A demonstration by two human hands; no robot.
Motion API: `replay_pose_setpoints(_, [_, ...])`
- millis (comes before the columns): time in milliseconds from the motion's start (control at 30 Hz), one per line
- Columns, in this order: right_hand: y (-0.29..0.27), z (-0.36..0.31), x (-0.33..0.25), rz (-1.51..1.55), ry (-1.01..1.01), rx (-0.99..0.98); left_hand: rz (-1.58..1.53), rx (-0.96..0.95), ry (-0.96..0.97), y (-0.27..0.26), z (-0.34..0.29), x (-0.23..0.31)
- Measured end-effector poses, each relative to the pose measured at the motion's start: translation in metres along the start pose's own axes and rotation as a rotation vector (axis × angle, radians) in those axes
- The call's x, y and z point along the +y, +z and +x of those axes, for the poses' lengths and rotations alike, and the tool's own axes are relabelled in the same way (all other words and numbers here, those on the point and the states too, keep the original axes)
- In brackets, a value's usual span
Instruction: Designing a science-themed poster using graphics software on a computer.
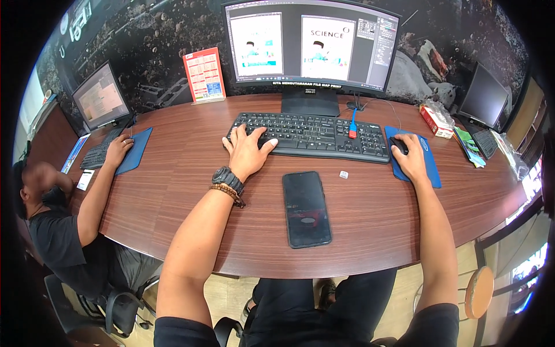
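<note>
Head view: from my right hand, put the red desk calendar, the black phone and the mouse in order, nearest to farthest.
From your right hand:
1. Mouse: under the hand, touching it.
2. Black phone: lying to the hand's left, closer to your body.
3. Red desk calendar: standing far left, beyond the phone, left of the monitor.

the keyboard (315,137), mouse (398,145) and phone (307,209) are black, the mouse pad (430,165) blue, the desk (370,222) wood-grained reddish-brown.
</note>
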State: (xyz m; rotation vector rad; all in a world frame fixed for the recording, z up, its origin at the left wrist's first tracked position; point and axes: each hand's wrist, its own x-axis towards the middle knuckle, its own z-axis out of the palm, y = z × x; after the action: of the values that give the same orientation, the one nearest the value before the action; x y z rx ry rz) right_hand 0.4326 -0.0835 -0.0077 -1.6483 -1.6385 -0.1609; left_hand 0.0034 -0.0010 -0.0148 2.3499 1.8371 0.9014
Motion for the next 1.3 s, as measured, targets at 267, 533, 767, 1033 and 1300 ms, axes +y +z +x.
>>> replay_pose_setpoints(267, [0.0018, 0.0001, 0.0043, -0.044, 0.048, 0.042, 0.012, 0.013, 0.015, 0.0011, -0.0005, -0.0013])
replay_pose_setpoints(533, [0.0032, 0.001, 0.0068, -0.052, 0.03, 0.038, 0.01, 0.02, 0.018, 0.0004, -0.0006, -0.0023])
replay_pose_setpoints(767, [0.0016, 0.0, 0.0062, -0.051, 0.038, 0.055, -0.052, -0.006, 0.023, -0.0012, 0.0002, 0.0])
replay_pose_setpoints(1033, [0.0045, 0.0002, 0.0054, -0.032, 0.028, 0.063, -0.045, -0.024, 0.015, -0.001, 0.0003, -0.0034])
replay_pose_setpoints(1300, [0.0038, 0.0009, 0.0119, -0.096, 0.165, 0.065, -0.017, 0.002, 0.019, -0.0013, -0.0005, 0.0008])
